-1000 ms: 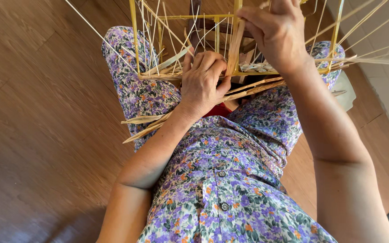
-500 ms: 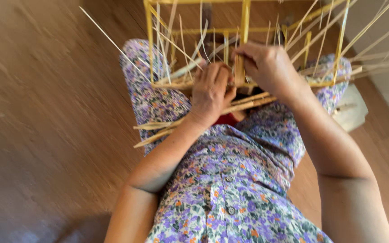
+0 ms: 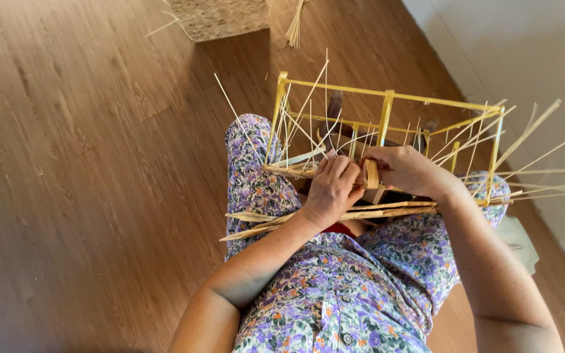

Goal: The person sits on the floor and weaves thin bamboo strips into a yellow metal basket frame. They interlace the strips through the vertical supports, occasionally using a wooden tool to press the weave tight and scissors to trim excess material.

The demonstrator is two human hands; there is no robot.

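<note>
A yellow box-shaped bamboo frame (image 3: 387, 104) rests on my lap, with several thin bamboo splints (image 3: 531, 134) sticking out of it on all sides. My left hand (image 3: 331, 189) presses on the woven near edge of the frame, fingers closed over the strips. My right hand (image 3: 407, 171) pinches a flat bamboo strip (image 3: 372, 174) right beside the left hand's fingertips. Several flat strips (image 3: 276, 222) lie across my thighs under both wrists. My legs are covered by a floral purple dress (image 3: 335, 294).
The floor is brown wood planks (image 3: 86, 183). A woven basket (image 3: 217, 18) stands at the top of the view with a bundle of splints (image 3: 293, 26) beside it. A pale wall (image 3: 531, 59) runs along the right. A white object (image 3: 518, 242) lies beside my right knee.
The view has tilted so the whole frame shows. My right hand came down from the frame's upper bar to the near edge, beside my left hand, and now pinches a strip.
</note>
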